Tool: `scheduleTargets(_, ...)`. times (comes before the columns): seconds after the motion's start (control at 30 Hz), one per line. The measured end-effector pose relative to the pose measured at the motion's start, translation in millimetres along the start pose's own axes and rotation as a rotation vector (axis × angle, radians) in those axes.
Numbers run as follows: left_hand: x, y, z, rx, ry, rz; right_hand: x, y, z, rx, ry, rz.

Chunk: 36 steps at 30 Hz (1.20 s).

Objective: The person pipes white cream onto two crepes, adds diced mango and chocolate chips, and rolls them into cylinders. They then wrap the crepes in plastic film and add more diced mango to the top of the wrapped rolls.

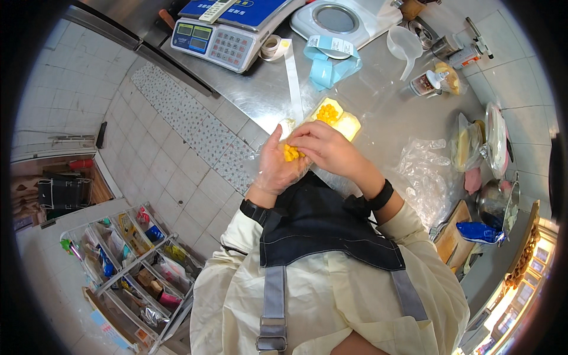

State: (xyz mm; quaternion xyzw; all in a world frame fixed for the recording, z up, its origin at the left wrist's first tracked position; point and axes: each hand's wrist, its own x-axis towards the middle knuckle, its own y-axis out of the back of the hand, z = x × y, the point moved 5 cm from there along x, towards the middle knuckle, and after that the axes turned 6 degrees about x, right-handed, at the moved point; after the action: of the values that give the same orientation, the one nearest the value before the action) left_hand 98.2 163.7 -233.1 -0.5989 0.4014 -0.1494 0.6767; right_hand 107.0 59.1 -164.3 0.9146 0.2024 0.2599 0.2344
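Note:
My left hand (276,167), in a thin clear plastic glove, is cupped palm up with small yellow-orange fruit cubes (291,154) in it. My right hand (324,145) reaches across from the right, its fingers pinched together on the cubes in the palm. Just beyond my hands, on the steel table, sits a pale-yellow two-part box (348,126). More yellow fruit cubes (327,113) lie in its left part; the right part looks plain pale yellow. The tips of some right fingers are partly hidden among the cubes.
A digital scale (222,47), a paper label roll (271,46) and blue tape strips (331,66) are at the back of the steel table (260,89). To the right lie crumpled clear plastic (423,177), a pump bottle (427,84) and a metal bowl (496,201). A divided rack (139,266) stands lower left.

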Motion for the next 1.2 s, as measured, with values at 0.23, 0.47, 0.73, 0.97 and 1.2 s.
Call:
scheduleTargets(0.23,2.4,9.4,0.2,0.024,0.025,-0.113,-4.2,-0.6,17.1,-0.154,-0.006,0.072)
scheduleTargets(0.47,6.3,2.6,-2.6,0.029,0.018,-0.08,-14.3,12.7,47.9,-0.091,-0.173,0.137)
scheduleTargets(0.73,6.4,11.6,14.1,0.136,-0.035,-0.059,-22.9,25.7,78.9,-0.156,-0.226,0.081)
scheduleTargets(0.97,-20.4,9.9,29.8,0.096,-0.147,-0.048,-27.0,34.2,89.9,-0.212,-0.278,0.128)
scheduleTargets(1.2,-20.9,9.4,29.3,0.04,-0.16,-0.058,-25.2,39.7,79.2,-0.279,-0.249,-0.027)
